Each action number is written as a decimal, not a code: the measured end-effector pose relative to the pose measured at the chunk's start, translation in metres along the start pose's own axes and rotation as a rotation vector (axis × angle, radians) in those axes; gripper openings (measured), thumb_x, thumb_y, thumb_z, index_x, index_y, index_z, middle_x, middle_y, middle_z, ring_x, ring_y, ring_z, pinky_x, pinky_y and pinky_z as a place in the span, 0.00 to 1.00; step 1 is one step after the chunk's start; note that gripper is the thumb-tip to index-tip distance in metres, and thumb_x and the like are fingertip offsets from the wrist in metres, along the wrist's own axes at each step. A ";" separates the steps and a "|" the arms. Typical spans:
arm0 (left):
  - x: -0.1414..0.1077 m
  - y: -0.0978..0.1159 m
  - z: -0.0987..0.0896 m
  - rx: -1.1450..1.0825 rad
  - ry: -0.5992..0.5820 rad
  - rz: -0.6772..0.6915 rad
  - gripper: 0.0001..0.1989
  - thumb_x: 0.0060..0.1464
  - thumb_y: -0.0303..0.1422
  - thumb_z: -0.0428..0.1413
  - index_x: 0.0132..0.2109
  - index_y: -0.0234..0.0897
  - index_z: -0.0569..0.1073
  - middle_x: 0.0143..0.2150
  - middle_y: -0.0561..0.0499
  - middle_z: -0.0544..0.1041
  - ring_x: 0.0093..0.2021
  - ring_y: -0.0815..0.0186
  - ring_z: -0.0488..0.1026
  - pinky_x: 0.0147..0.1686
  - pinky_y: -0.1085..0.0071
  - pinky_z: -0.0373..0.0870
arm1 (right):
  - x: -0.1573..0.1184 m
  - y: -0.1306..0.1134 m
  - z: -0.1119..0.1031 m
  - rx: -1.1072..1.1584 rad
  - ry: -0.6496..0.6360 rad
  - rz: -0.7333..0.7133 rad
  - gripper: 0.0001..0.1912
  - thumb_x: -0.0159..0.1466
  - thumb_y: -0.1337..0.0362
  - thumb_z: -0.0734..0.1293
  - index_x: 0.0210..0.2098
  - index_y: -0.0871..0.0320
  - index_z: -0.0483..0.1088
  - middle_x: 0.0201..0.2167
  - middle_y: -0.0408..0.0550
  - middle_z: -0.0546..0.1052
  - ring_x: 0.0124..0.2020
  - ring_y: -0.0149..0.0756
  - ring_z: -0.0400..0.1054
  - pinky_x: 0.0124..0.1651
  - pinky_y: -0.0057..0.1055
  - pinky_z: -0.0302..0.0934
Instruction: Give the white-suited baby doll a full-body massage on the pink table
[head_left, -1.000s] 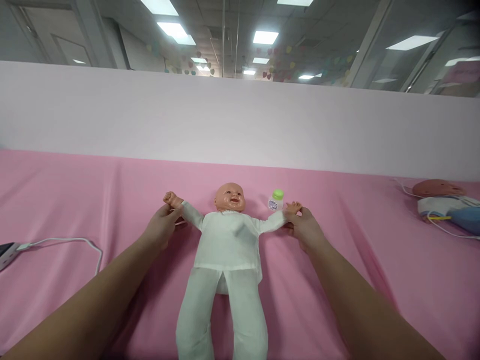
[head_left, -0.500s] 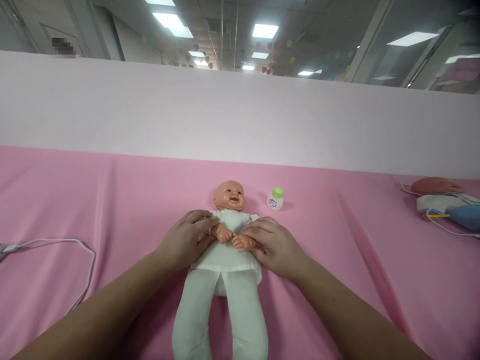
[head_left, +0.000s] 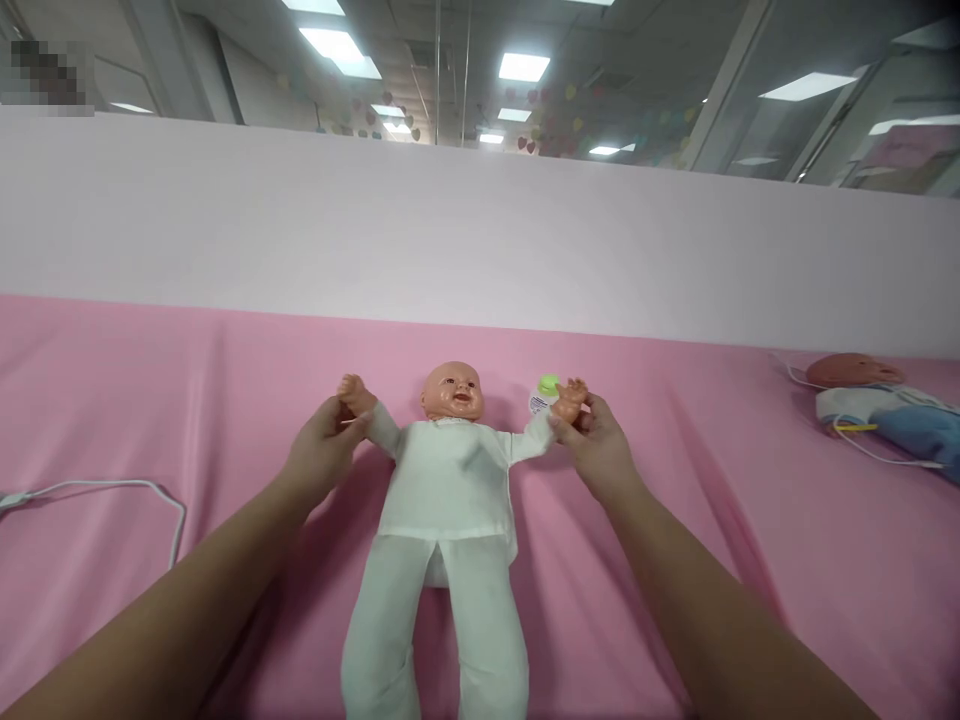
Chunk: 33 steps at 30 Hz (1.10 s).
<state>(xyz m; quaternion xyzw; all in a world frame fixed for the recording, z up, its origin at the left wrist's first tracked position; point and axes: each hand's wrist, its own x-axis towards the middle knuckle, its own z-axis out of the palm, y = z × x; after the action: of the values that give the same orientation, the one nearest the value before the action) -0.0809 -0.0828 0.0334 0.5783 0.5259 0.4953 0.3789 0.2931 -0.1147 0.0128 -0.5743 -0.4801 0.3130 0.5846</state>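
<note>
A baby doll (head_left: pixel 444 490) in a white suit lies on its back on the pink sheet (head_left: pixel 150 400), head away from me. My left hand (head_left: pixel 321 455) grips the doll's arm on the left at the wrist. My right hand (head_left: pixel 598 448) grips the doll's other wrist. Both doll arms are spread out and raised a little. A small white bottle with a green cap (head_left: pixel 543 394) stands just behind the doll's hand on the right, partly hidden by it.
A white cable (head_left: pixel 112 490) loops over the sheet at the left. A second doll (head_left: pixel 870 395) with blue cloth and a cable lies at the far right. A white partition (head_left: pixel 480 240) stands behind the sheet.
Half a second ago the doll's hands were together on its chest under my hands. Now I have drawn both arms outward again, as they were a second ago.
</note>
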 end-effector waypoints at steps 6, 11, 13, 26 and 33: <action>0.018 -0.009 -0.008 -0.351 0.133 -0.455 0.10 0.65 0.35 0.57 0.49 0.34 0.72 0.43 0.40 0.79 0.41 0.56 0.81 0.46 0.57 0.81 | 0.018 0.020 -0.018 -0.074 -0.029 0.389 0.30 0.59 0.57 0.77 0.57 0.55 0.67 0.41 0.55 0.82 0.34 0.43 0.79 0.31 0.35 0.76; 0.018 -0.011 -0.011 -0.368 0.091 -0.449 0.09 0.67 0.34 0.55 0.50 0.33 0.71 0.43 0.41 0.79 0.41 0.57 0.80 0.48 0.56 0.79 | 0.017 0.019 -0.016 -0.113 -0.027 0.384 0.30 0.59 0.56 0.76 0.57 0.55 0.66 0.44 0.56 0.81 0.35 0.43 0.79 0.31 0.35 0.77; 0.015 -0.010 -0.009 -0.323 0.063 -0.302 0.13 0.65 0.39 0.59 0.51 0.35 0.71 0.47 0.42 0.79 0.46 0.55 0.80 0.51 0.55 0.78 | 0.013 0.013 -0.012 -0.116 0.061 0.290 0.35 0.58 0.57 0.76 0.61 0.52 0.64 0.49 0.57 0.80 0.42 0.46 0.80 0.36 0.37 0.79; -0.037 0.026 0.024 0.610 -0.361 0.446 0.16 0.61 0.36 0.57 0.55 0.46 0.76 0.52 0.48 0.81 0.47 0.56 0.78 0.47 0.60 0.73 | -0.057 -0.040 0.036 -0.483 -0.597 -0.682 0.21 0.62 0.72 0.69 0.53 0.48 0.77 0.49 0.46 0.82 0.52 0.45 0.74 0.56 0.47 0.69; -0.033 0.023 0.024 0.585 -0.381 0.391 0.17 0.59 0.39 0.57 0.55 0.46 0.77 0.48 0.48 0.81 0.44 0.55 0.78 0.46 0.60 0.73 | -0.055 -0.037 0.040 -0.390 -0.630 -0.616 0.20 0.61 0.74 0.69 0.48 0.47 0.79 0.46 0.44 0.83 0.50 0.44 0.75 0.56 0.46 0.69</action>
<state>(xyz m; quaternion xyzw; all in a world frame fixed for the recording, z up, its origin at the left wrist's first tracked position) -0.0512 -0.1165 0.0448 0.8325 0.4453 0.2711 0.1875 0.2305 -0.1557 0.0330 -0.3815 -0.8314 0.1881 0.3575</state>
